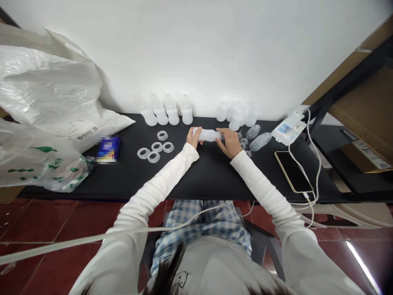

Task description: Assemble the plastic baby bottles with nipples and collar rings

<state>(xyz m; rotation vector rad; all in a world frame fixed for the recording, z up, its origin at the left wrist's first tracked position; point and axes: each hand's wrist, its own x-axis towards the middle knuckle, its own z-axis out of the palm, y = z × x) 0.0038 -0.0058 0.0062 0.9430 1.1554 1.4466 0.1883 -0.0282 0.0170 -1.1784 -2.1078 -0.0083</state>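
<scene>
A white baby bottle (206, 135) lies on its side in the air above the black table, its neck pointing right. My left hand (193, 138) is closed around its base end. At the neck, the fingers of my right hand (229, 141) pinch a small clear piece (220, 135) that looks like a bottle nipple; the fingers partly hide it. Several clear nipples (244, 141) lie beside my right hand. Clear caps (260, 141), nested in stacks, lie further right. Several translucent collar rings (157, 147) are spread out left of my left hand.
Several capped bottles (171, 110) stand along the wall at back left, and uncapped bottles (236, 116) at back right. Plastic bags (46, 90) and a blue packet (108, 149) occupy the left. A phone (293, 171), white cable (317, 164) and white box (288, 128) lie right.
</scene>
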